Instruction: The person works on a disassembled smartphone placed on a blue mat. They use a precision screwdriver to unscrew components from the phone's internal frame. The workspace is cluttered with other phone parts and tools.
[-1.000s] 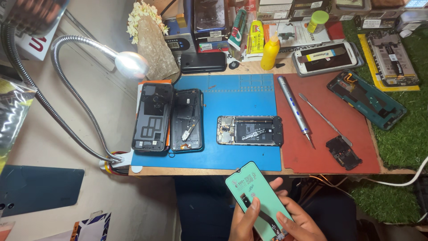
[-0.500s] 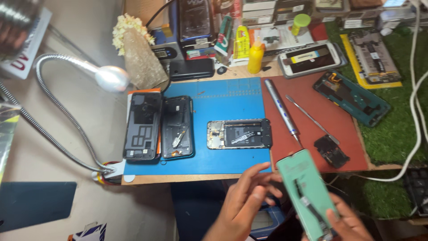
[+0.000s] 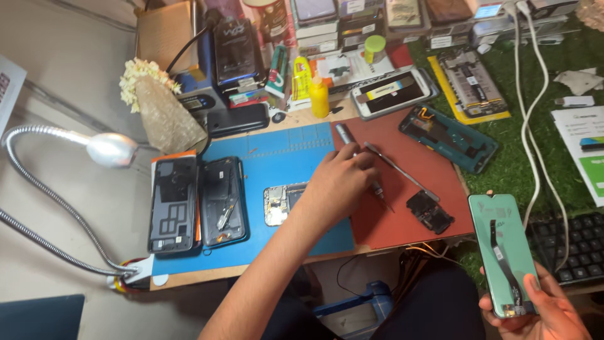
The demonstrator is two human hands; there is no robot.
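My right hand holds a green phone panel upright at the lower right, off the table; a dark flex cable runs down its face. My left hand reaches over the table. Its fingers curl on a silver screwdriver that lies where the blue mat meets the red mat. The hand partly hides an opened phone frame on the blue mat.
Two opened dark phones lie left on the blue mat. A metal pry tool, a small black part and a teal phone housing lie on or beside the red mat. A gooseneck lamp stands left, a keyboard right, boxes and bottles behind.
My left hand let go of the green panel and reached forward onto the screwdriver. My right hand carried the panel to the right, and the view shifted left.
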